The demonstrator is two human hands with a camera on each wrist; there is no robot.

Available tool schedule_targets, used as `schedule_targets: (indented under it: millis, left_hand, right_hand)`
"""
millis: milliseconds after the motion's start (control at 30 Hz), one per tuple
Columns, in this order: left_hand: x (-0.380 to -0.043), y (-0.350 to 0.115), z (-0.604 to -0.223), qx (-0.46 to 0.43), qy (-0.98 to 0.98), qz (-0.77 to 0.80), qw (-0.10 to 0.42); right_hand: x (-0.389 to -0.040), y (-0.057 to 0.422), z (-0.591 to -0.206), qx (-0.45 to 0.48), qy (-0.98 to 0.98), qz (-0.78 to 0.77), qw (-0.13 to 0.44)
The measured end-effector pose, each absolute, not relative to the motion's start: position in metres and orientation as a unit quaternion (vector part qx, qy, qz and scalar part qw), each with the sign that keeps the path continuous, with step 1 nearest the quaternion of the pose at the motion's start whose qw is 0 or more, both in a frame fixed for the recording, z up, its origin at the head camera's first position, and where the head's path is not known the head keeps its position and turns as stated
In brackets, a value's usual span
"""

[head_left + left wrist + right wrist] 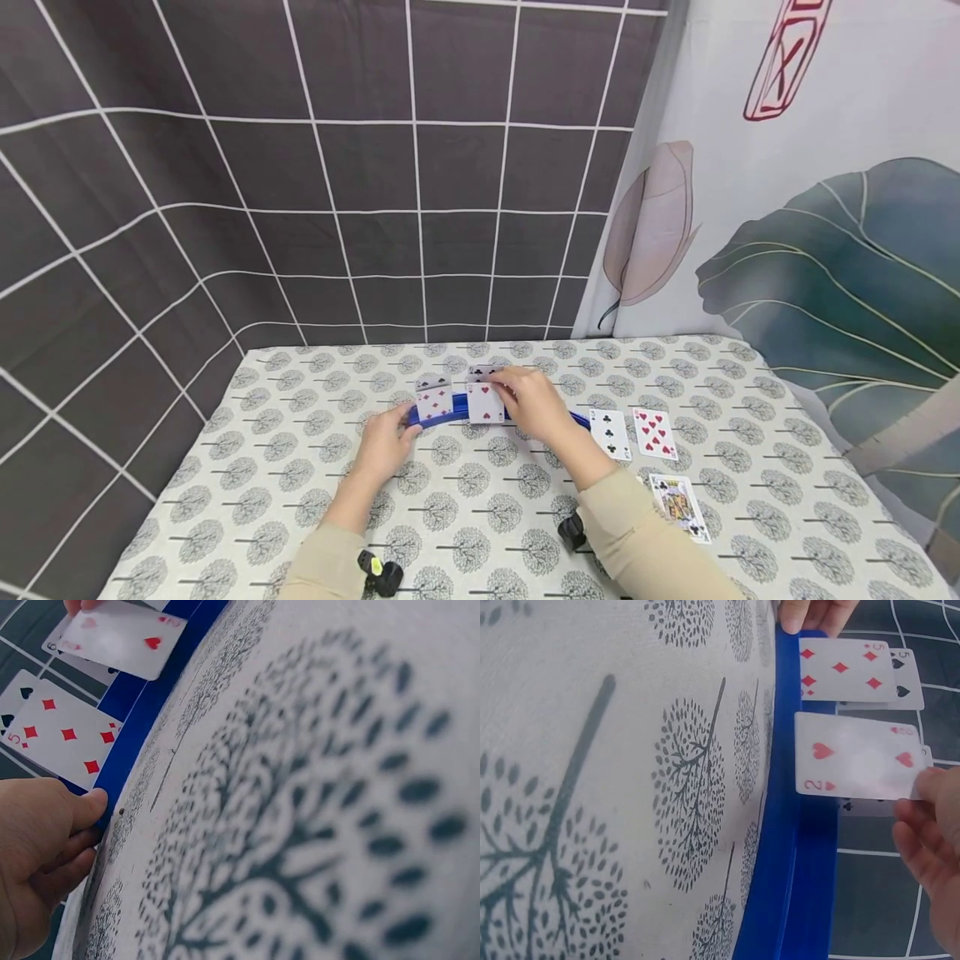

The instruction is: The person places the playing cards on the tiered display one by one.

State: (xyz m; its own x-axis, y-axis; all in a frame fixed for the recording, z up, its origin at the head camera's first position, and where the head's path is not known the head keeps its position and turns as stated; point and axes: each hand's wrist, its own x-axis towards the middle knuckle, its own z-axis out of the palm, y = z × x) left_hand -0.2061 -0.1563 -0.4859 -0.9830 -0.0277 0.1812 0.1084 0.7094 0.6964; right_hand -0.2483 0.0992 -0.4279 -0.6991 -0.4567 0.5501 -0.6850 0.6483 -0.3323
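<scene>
A curved blue card holder lies across the patterned cloth. My left hand grips its left end, with the thumb on the front edge. In my right hand the two of hearts is pinched by its upper corner, its lower edge at the holder's slots. Behind it stands a black-suited card, marked 6 in the left wrist view and partly hidden. Left of these, the five of diamonds stands in the holder before the five of spades.
To the right lie a three of clubs beside the holder's right end, a red hearts card and a king of clubs, partly behind my right sleeve. A dark, white-lined tiled backdrop rises behind the table.
</scene>
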Motion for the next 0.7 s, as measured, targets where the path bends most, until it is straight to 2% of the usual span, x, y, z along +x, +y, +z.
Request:
schedule_targets:
  millis: [233,467,700]
  left_hand:
    - [-0.206,-0.1563,-0.4872,-0.023,-0.923,-0.371,0.098]
    - [-0.2049,-0.1553,-0.4852,-0.018,-0.92,-0.383,0.087]
    - [-0.2059,-0.1552,-0.4869,-0.02,-0.92,-0.379,0.097]
  right_hand:
    - [-0.2489,0.0977,-0.4275,0.312,-0.875,0.277,0.247]
    - [-0.2486,0.0974,-0.4299,0.297,-0.888,0.26,0.236]
    - [-0.2496,0.0983,-0.4294,0.307,-0.882,0.266,0.241]
